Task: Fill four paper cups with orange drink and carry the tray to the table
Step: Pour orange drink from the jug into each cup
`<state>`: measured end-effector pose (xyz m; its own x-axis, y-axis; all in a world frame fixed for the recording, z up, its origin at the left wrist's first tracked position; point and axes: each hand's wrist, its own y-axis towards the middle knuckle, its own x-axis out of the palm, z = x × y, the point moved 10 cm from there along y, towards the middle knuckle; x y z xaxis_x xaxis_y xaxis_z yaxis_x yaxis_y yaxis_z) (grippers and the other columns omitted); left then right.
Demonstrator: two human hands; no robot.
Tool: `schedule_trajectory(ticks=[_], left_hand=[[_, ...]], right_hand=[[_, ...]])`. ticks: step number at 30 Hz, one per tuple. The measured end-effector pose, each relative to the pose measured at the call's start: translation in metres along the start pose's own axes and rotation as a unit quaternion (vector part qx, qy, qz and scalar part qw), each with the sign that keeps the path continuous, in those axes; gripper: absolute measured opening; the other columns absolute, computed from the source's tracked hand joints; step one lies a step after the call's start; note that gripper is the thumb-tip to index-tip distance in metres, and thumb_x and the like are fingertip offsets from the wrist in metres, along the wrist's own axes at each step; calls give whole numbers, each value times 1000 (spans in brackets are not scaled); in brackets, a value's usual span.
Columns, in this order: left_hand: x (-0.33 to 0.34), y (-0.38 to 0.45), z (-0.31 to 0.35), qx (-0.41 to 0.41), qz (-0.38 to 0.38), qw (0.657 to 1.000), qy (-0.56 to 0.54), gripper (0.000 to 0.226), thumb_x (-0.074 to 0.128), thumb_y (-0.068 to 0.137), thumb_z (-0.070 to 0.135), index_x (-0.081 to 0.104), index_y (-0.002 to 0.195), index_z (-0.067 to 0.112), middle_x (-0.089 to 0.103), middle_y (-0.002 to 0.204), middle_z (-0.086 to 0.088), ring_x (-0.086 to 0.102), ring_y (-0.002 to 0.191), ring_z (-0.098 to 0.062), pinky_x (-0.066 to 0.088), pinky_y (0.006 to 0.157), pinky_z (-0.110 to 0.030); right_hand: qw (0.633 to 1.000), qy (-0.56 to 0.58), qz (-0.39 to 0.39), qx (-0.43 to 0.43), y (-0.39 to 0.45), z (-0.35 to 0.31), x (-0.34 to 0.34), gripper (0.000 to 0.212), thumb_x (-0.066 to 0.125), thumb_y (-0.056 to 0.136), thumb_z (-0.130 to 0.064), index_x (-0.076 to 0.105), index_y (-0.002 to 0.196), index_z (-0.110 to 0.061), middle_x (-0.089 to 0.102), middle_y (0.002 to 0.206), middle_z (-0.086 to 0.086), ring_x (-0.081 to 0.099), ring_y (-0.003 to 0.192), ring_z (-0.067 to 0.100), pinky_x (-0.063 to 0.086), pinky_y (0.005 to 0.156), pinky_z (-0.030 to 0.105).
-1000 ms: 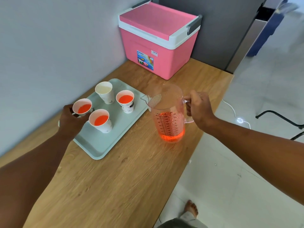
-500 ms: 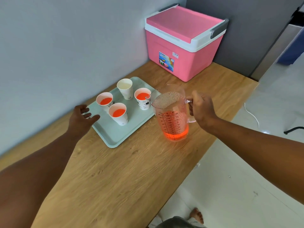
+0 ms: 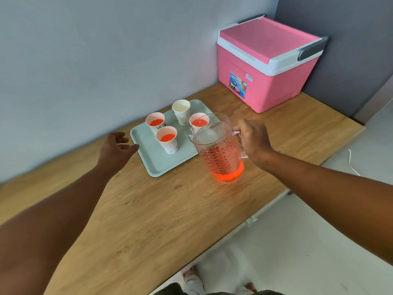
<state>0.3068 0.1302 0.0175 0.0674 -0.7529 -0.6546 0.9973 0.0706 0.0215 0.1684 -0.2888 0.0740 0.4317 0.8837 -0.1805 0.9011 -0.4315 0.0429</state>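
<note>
A pale green tray lies on the wooden counter near the wall. Three paper cups on it hold orange drink: one at the left, one at the front, one at the right, partly behind the jug. A fourth cup at the back shows a white inside. My right hand grips the handle of a clear ribbed jug, about a third full of orange drink, held upright just right of the tray. My left hand hovers open at the tray's left edge, holding nothing.
A pink cooler box with a white rim and grey handles stands at the counter's far end against a dark panel. The counter's front edge runs diagonally, with tiled floor beyond it. A white cable lies on the floor at right.
My left hand let go of the left cup and drew back to the tray's edge, fingers apart. The jug stays upright in my right hand. My view shifted left.
</note>
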Motion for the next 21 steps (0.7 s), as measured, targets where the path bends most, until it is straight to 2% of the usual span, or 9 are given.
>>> schedule_trajectory(ticks=[2, 5, 8, 10, 12, 14, 21], left_hand=[[5, -3, 15, 14, 3, 1000, 8, 60, 85, 79, 35, 56, 127, 15, 67, 113, 2, 67, 88, -11, 50, 75, -25], [13, 1, 41, 36, -3, 999, 13, 57, 81, 83, 35, 54, 129, 15, 66, 114, 2, 66, 92, -13, 47, 71, -20], [25, 11, 69, 56, -14, 998, 21, 59, 79, 85, 36, 53, 133, 14, 65, 115, 2, 65, 98, -17, 51, 82, -30], [36, 22, 86, 73, -26, 996, 33, 62, 80, 84, 39, 53, 134, 14, 66, 113, 3, 66, 97, -18, 51, 86, -33], [50, 34, 97, 87, -49, 994, 46, 65, 81, 82, 42, 52, 134, 15, 66, 112, 4, 65, 97, -18, 50, 85, -33], [63, 47, 107, 102, -73, 990, 58, 66, 83, 81, 39, 51, 135, 16, 66, 115, 3, 64, 98, -19, 49, 85, -33], [111, 97, 132, 179, -146, 962, 144, 74, 87, 77, 40, 50, 134, 13, 66, 123, -7, 62, 108, -30, 48, 87, -39]], right_hand=[[1000, -3, -7, -2, 0, -1, -1, 64, 50, 93, -14, 55, 32, -34, 39, 33, -15, 35, 33, 2, 28, 55, 29], [1000, 8, -10, -1, 0, -2, -4, 57, 49, 89, -20, 55, 33, -31, 37, 34, -15, 34, 33, 3, 27, 54, 29], [1000, 2, -6, 5, -2, -1, -10, 59, 49, 91, -19, 56, 34, -33, 37, 34, -15, 34, 34, 2, 27, 53, 31], [1000, -2, -1, 9, -4, -2, -15, 52, 49, 86, -27, 54, 34, -31, 38, 35, -15, 34, 37, 3, 29, 54, 33], [1000, -10, 11, 10, -8, -3, -21, 42, 48, 76, -40, 52, 36, -27, 40, 38, -13, 36, 42, 7, 32, 55, 35], [999, -29, 20, 6, -10, -4, -26, 40, 47, 74, -45, 54, 39, -26, 43, 40, -12, 40, 46, 10, 35, 57, 36], [996, -29, 82, 11, -14, 0, -44, 37, 48, 80, -33, 57, 46, -20, 44, 39, -12, 42, 40, 4, 35, 54, 28]])
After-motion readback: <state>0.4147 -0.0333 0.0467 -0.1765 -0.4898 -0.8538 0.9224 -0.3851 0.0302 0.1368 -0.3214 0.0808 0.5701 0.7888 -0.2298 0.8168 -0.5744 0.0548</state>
